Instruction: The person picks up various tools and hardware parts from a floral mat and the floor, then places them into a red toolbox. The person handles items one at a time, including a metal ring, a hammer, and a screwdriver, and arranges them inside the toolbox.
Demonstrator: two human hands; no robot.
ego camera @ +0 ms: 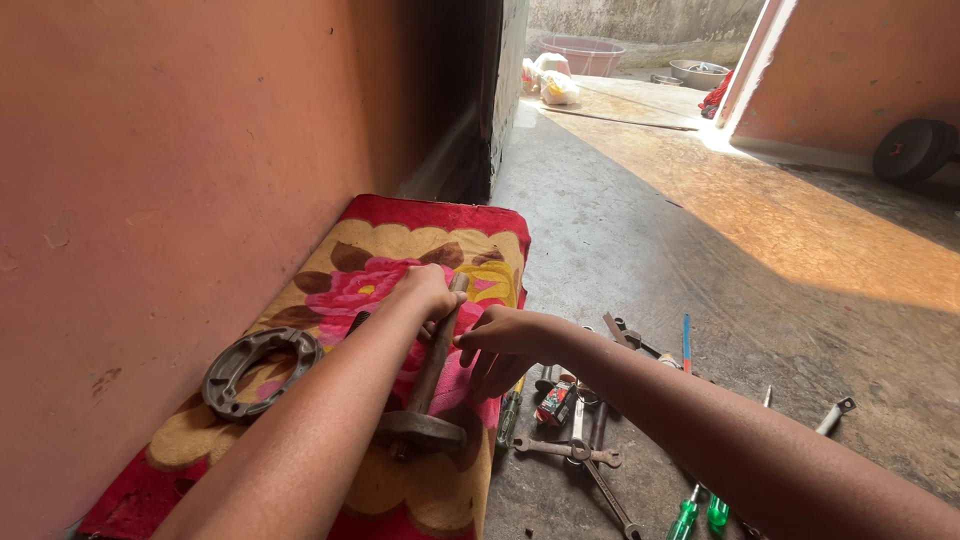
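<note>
A metal shaft with a round flange (425,420) stands tilted on a floral red and yellow mat (350,260). My left hand (428,290) is closed around the top end of the shaft. My right hand (497,345) rests against the shaft's middle from the right, fingers curled on it. A grey ring of brake shoes (255,365) lies on the mat to the left of my left forearm.
Several wrenches (575,452), green-handled screwdrivers (695,515) and a small red can (556,402) lie on the concrete floor right of the mat. An orange wall (180,150) runs along the left. Basins (585,55) and a black weight (912,150) sit far back.
</note>
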